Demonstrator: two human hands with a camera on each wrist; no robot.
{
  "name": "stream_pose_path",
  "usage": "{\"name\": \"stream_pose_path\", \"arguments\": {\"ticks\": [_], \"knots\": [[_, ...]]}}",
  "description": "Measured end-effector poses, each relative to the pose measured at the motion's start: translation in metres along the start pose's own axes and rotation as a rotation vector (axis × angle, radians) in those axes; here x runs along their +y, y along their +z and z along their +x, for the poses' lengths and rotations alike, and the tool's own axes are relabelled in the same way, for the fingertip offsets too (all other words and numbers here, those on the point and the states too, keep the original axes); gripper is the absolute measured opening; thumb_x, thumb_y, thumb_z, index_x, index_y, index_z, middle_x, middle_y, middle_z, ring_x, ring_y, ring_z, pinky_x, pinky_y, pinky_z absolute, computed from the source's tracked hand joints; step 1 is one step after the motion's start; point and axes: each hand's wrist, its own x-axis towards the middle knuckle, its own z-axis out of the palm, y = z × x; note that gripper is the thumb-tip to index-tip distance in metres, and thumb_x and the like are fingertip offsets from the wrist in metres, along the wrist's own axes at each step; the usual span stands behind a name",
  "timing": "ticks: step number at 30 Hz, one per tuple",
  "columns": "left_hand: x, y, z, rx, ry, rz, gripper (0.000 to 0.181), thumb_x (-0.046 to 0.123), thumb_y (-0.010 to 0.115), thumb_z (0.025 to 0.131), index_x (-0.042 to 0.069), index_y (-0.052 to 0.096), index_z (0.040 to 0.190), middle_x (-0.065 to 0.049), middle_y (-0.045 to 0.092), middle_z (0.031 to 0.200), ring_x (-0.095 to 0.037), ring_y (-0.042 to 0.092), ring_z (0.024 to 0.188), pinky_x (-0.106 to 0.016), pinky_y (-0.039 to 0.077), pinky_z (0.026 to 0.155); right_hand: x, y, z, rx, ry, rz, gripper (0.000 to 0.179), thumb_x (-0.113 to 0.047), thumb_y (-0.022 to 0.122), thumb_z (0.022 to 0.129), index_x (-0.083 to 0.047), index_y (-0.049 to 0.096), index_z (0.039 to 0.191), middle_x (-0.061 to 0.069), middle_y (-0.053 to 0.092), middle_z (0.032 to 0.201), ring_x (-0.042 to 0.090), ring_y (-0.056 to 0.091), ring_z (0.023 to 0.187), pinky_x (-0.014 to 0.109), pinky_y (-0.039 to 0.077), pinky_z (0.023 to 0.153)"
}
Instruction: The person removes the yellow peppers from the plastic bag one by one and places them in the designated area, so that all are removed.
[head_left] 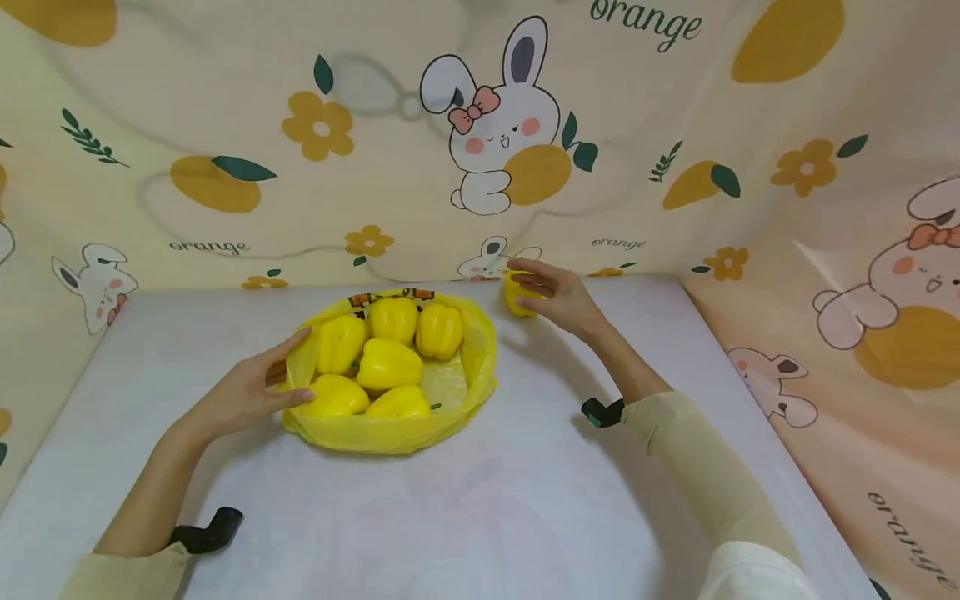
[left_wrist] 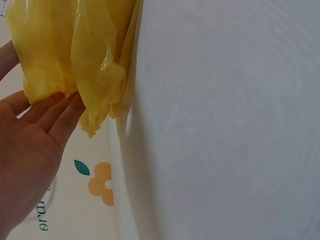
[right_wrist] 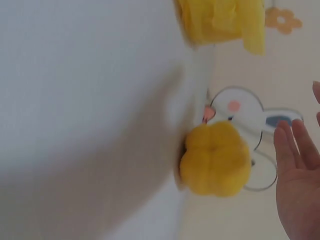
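Observation:
At the far side of the table, my right hand (head_left: 558, 296) hovers by a lone yellow bell pepper (head_left: 516, 293), overlapping it in the head view. In the right wrist view, a gap shows between its extended fingers and that bell pepper (right_wrist: 215, 159). My left hand (head_left: 240, 387) rests against the left side of a yellow plastic bag (head_left: 375, 435), thumb and fingers spread apart. Its fairly straight fingers touch the bag's wall (left_wrist: 100, 55), fingertips partly hidden behind the plastic. Several yellow bell peppers (head_left: 390, 364) lie inside the bag, whose rim is folded open.
The white table (head_left: 480, 517) meets a printed cloth backdrop (head_left: 420, 192) with rabbits and oranges behind and at the right. Black wrist-worn cameras sit on the left wrist (head_left: 210, 531) and right wrist (head_left: 602, 412).

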Motion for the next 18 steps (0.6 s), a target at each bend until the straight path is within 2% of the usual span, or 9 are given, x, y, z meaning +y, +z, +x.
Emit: {"name": "stream_pose_path", "arguments": {"ticks": [8,10,14,17,18], "knots": [[0.0,-0.003,-0.001,0.008,0.014,-0.004,0.092,0.031,0.075,0.09,0.016,0.017,0.16,-0.025,0.022,0.16,-0.048,0.036,0.139,-0.057,0.034,0.11,-0.009,0.02,0.001,-0.066,-0.058,0.05,0.049,0.009,0.066,0.089,0.008,0.054,0.136,0.028,0.052,0.139,0.044,0.051,0.127,0.054,0.039,0.11],[0.0,-0.003,0.0,0.009,0.012,0.0,0.092,0.031,0.075,0.09,0.017,0.017,0.16,-0.025,0.022,0.16,-0.048,0.035,0.139,-0.058,0.034,0.11,-0.005,0.025,0.003,-0.076,-0.065,0.031,0.048,0.007,0.067,0.09,0.005,0.055,0.136,0.025,0.054,0.139,0.039,0.053,0.126,0.049,0.041,0.11],[0.0,-0.004,-0.001,0.006,0.003,-0.002,0.092,0.031,0.074,0.09,0.018,0.016,0.16,-0.025,0.022,0.16,-0.048,0.035,0.139,-0.058,0.033,0.11,0.005,0.035,0.007,-0.101,-0.083,0.035,0.051,0.002,0.07,0.09,0.0,0.054,0.138,0.018,0.054,0.141,0.033,0.054,0.127,0.049,0.042,0.109],[0.001,-0.003,-0.002,0.001,0.003,-0.019,0.091,0.031,0.074,0.091,0.017,0.017,0.16,-0.025,0.021,0.16,-0.048,0.035,0.139,-0.057,0.032,0.111,0.009,0.044,0.007,-0.117,-0.068,0.067,0.054,0.001,0.071,0.09,-0.001,0.052,0.14,0.017,0.052,0.143,0.034,0.052,0.129,0.052,0.041,0.109],[0.001,-0.002,-0.002,0.0,0.006,-0.022,0.091,0.031,0.074,0.091,0.017,0.017,0.16,-0.025,0.021,0.16,-0.047,0.034,0.14,-0.057,0.032,0.111,0.009,0.047,0.007,-0.12,-0.059,0.057,0.054,-0.001,0.071,0.09,-0.002,0.052,0.141,0.015,0.052,0.143,0.033,0.052,0.129,0.049,0.042,0.109]]}}
